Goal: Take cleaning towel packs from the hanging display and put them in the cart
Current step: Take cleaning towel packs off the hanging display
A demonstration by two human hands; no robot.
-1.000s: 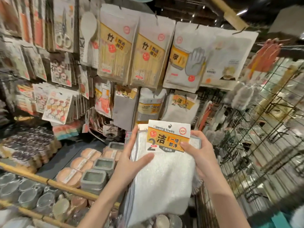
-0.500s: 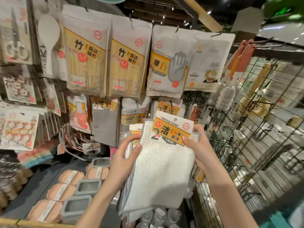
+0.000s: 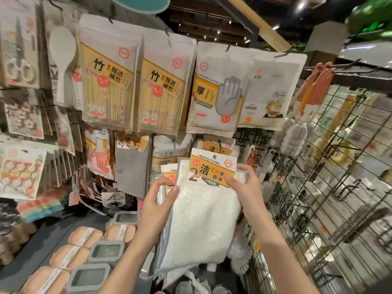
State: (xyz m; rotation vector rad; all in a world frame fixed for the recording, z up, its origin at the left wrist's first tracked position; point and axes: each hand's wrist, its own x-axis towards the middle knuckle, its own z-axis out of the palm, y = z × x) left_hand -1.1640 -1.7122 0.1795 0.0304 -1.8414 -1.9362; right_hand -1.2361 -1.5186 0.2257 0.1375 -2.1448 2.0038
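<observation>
Head view looks onto a white, fluffy cleaning towel pack (image 3: 201, 219) with an orange-and-white card header (image 3: 212, 169) printed "Cleaning towels". Its cloth looks soft and napped, edged in grey stitching, and several layers fan out at the lower left. The pack's long axis runs roughly up and down, header end uppermost and tilted slightly to the right, the loose cloth end hanging toward the bottom of the frame. Both hands grasp it in front of the hanging display: the left hand (image 3: 156, 205) pinches the left edge with thumb on the front face, and the right hand (image 3: 247, 187) grips the header's lower right corner. Behind hang glossy pouches of bamboo sticks (image 3: 108, 81) and a disposable gloves pouch (image 3: 214, 92). A black wire grid panel (image 3: 318, 187) stands at right.
</observation>
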